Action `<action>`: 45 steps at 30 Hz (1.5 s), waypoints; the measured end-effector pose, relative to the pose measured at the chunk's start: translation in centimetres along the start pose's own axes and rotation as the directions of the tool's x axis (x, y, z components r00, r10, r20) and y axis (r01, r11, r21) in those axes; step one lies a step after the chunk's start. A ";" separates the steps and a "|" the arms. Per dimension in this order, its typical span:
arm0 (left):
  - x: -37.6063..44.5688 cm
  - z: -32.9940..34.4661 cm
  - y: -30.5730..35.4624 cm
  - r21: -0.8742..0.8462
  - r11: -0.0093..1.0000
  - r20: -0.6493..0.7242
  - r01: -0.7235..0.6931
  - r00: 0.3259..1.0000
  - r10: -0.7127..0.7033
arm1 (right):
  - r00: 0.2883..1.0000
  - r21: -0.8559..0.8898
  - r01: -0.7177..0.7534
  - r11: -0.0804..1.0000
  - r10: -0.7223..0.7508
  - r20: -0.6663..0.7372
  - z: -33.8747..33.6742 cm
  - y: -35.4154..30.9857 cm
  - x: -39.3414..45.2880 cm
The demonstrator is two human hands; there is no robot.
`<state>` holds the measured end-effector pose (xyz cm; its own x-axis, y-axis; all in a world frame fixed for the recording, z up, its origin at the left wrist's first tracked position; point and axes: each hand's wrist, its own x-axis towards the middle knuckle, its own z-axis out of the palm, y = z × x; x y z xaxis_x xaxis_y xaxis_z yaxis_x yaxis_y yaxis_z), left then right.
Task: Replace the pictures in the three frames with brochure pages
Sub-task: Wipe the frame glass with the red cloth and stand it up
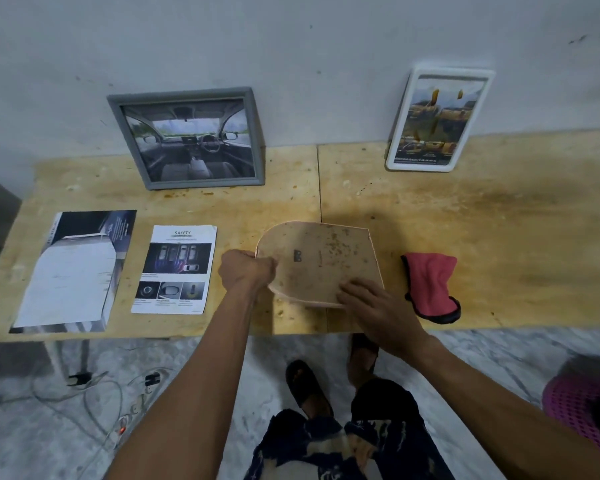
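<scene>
- Frame back [321,263] is what I hold, right in front of me over the near edge of the wooden table [482,216]. It is a pink arched frame with its stained brown backing turned up.
- Its long side runs from about 10 o'clock, where the round end is, to 4 o'clock, where the flat end is.
- My left hand [246,271] is at 9 o'clock from the frame, with fingers curled tight on the round edge.
- My right hand [368,301] is at 5 o'clock, lying flat on the backing with fingers nearly straight. My hands are apart, one at each end.
- Both hands touch it, so neither is nearer. I think the backing has to come off next.
- The brochure page marked SAFETY [175,270] lies at 9 o'clock, just past my left hand, so that hand is closer to it.
- The grey frame [187,138] and white frame [439,117] lean on the wall at 11 and 1 o'clock.
</scene>
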<state>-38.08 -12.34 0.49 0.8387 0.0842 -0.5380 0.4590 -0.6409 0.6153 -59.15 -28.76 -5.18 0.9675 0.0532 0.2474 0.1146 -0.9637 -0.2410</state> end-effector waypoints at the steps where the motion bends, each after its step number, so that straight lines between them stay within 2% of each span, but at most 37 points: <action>1: 0.2 -0.6 1.0 -0.045 0.998 0.010 -0.035 0.999 0.036 | 0.999 0.013 -0.030 0.999 0.031 -0.037 -0.7 0.0 0.6; 4: -0.2 -2.0 3.8 -0.306 0.949 0.100 -0.077 0.989 0.112 | 0.969 0.112 -0.166 0.980 0.183 -0.165 -3.4 0.3 3.8; 6: -0.3 -2.5 4.7 -0.405 0.910 0.099 -0.086 0.986 0.138 | 0.919 0.234 -0.278 0.932 0.329 -0.219 -5.3 0.6 6.3; 7: -0.3 -2.6 4.7 -0.407 0.908 0.093 -0.101 0.984 0.152 | 0.874 0.299 -0.341 0.891 0.417 -0.248 -6.1 0.7 7.3; 9: -0.3 -2.2 3.9 -0.335 0.932 0.100 -0.136 0.979 0.179 | 0.733 0.463 -0.472 0.750 0.626 -0.267 -7.2 0.7 8.4; 11: -0.4 -1.6 2.2 -0.237 0.961 0.137 -0.140 0.975 0.176 | 0.574 0.661 -0.564 0.495 0.811 -0.118 -7.9 0.6 8.6; 12: -0.5 -1.3 1.4 -0.202 0.971 0.172 -0.125 0.972 0.161 | 0.515 0.737 -0.572 0.360 0.857 -0.019 -8.0 0.5 8.4; 16: -1.4 -0.4 -1.5 -0.178 0.982 0.303 -0.064 0.946 0.117 | 0.377 0.830 -0.556 -0.034 0.880 0.289 -6.9 -0.1 6.4; 18: -1.7 0.0 -2.9 -0.198 0.980 0.346 -0.026 0.933 0.095 | 0.323 0.804 -0.580 -0.127 0.871 0.371 -5.6 -0.2 5.3; 21: -2.1 0.8 -4.8 -0.181 0.983 0.359 -0.024 0.929 0.089 | 0.311 0.763 -0.638 -0.102 0.873 0.376 -3.4 -0.4 3.5; 26: -2.2 2.3 -7.9 -0.027 0.999 0.376 -0.040 0.925 0.047 | 0.304 0.682 -0.731 -0.009 0.891 0.338 -1.1 -1.2 1.6; 31: -2.2 4.3 -9.2 0.041 0.996 0.312 -0.085 0.948 0.068 | 0.292 0.591 -0.806 0.036 0.892 0.344 0.6 -0.2 0.9; 35: -2.9 5.4 -8.9 0.124 0.980 0.270 -0.157 0.956 0.119 | 0.334 0.549 -0.827 0.120 0.891 0.308 1.2 0.6 0.5; 41: -4.4 6.8 -9.2 0.142 0.966 0.170 -0.217 0.966 0.193 | 0.401 0.315 -0.893 0.321 0.887 0.230 3.1 2.1 -0.3; 43: -4.7 6.8 -9.1 0.148 0.966 0.157 -0.213 0.969 0.190 | 0.414 0.305 -0.891 0.336 0.878 0.242 2.9 2.2 -0.3; 45: -4.7 6.8 -8.8 0.161 0.964 0.153 -0.212 0.970 0.187 | 0.415 0.294 -0.888 0.353 0.891 0.184 2.0 2.3 -0.1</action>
<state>-48.11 -12.31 -6.32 0.8550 -0.1552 -0.4949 0.2181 -0.7581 0.6145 -58.56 -30.42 -7.64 0.5448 -0.7888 -0.2845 -0.7525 -0.3103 -0.5809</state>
